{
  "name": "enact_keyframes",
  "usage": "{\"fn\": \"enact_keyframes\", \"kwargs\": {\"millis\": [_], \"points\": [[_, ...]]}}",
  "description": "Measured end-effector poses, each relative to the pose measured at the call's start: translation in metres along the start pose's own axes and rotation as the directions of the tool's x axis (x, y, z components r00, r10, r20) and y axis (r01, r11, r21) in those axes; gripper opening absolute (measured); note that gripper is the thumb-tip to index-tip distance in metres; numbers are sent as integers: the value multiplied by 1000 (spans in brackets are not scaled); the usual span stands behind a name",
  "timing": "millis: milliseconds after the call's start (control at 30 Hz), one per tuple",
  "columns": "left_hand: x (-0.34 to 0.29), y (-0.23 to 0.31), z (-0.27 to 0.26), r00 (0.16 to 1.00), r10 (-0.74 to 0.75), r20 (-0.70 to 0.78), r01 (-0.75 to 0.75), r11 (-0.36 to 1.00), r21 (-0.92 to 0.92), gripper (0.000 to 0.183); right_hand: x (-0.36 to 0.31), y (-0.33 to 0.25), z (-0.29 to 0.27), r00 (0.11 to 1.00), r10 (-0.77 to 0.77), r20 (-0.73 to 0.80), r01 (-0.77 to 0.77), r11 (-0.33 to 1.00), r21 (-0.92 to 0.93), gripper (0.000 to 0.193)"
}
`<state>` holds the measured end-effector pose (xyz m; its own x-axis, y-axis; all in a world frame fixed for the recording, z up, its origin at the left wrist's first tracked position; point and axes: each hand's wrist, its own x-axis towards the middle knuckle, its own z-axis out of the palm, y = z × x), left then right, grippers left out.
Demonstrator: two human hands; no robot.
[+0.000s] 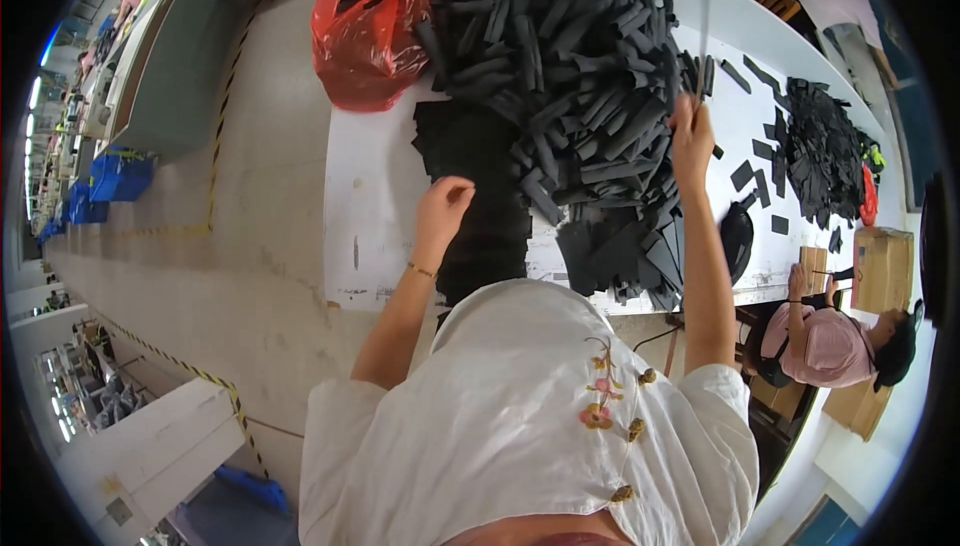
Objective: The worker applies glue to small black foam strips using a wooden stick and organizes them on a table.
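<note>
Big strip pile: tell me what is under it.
The white table shows beside the pile, which seems to rest on it; whatever lies beneath its middle is covered and cannot be seen.

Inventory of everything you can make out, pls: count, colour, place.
table: one, white, centre
rolled strips: many, dark grey, mid-table heap
plastic bag: one, red, heap's left
stack: one, black, near left
flat pieces: many, dark, near edge
small heap: one, black, table's right
bins: several, blue, far left
cardboard boxes: several, brown, right
co-workers: at least two, pink tops, right
thin stick: one, greyish, heap's right
left hand: one, bare, over stack
right hand: one, bare, gripping thin stick
</note>
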<state>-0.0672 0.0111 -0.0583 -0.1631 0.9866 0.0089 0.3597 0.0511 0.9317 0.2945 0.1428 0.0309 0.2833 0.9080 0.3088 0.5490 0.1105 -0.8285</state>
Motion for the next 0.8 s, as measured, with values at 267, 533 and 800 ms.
{"fn": "enact_keyframes", "kwargs": {"millis": [267,533,800], "points": [[44,-19,58,866,422,268,-500,753,427,17,-160,27,-20,922,178,345,-125,977,-171,22],[54,-10,36,891,371,263,-449,807,384,9,-171,6,-37,896,-22,443,151,954,-260,14],[46,17,5,923,339,180,-378,886,268,12,-145,-8,-30,838,-189,512,347,909,-232,14]]}}
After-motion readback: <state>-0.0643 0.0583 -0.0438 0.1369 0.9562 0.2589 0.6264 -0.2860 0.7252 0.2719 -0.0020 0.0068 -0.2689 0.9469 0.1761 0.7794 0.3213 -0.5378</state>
